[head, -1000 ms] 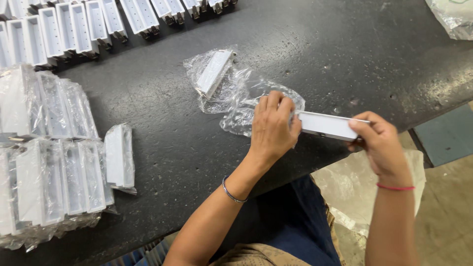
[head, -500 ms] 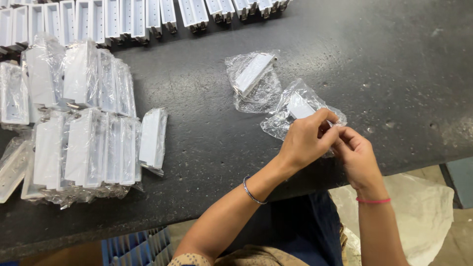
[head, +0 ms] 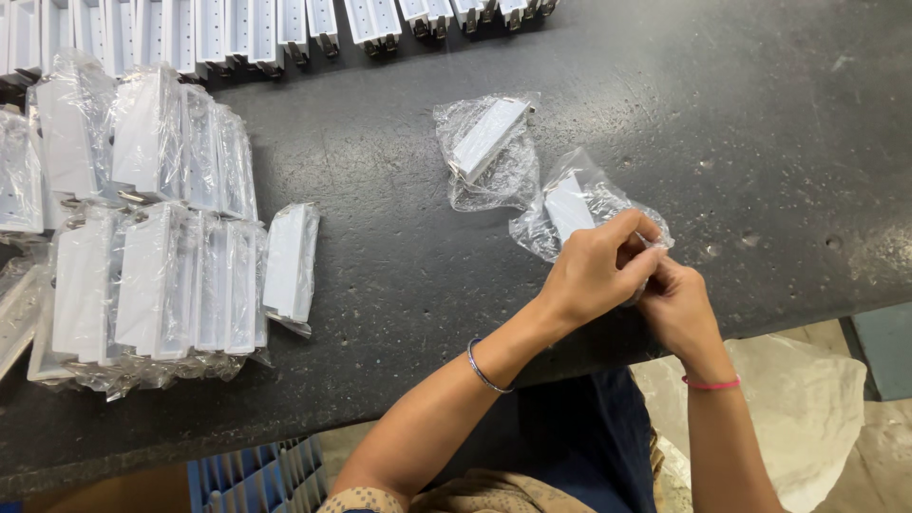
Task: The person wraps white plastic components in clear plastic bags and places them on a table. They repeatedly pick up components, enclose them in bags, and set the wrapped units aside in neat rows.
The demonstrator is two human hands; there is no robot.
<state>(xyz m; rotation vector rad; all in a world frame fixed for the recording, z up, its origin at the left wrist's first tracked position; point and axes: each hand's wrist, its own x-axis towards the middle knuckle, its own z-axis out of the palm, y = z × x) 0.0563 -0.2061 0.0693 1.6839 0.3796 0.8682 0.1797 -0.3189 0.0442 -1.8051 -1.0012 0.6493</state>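
A white rectangular part (head: pixel 568 207) sits inside a crinkled clear plastic bag (head: pixel 581 204), tilted on the table edge.

Both hands meet at the near edge of the dark surface (head: pixel 760 114): the left hand (head: pixel 594 271) and right hand (head: pixel 679 309) pinch the end of a clear plastic bag (head: pixel 579 204) with a white rectangular part inside. Just beyond lies a second bagged part (head: pixel 486 147). Far left, stacked bagged parts (head: pixel 142 237) crowd together, one leaning alone (head: pixel 290 261). Unbagged white parts (head: pixel 285 24) line the far edge.

White part (head: pixel 568 207) now inside bag (head: pixel 594 195)
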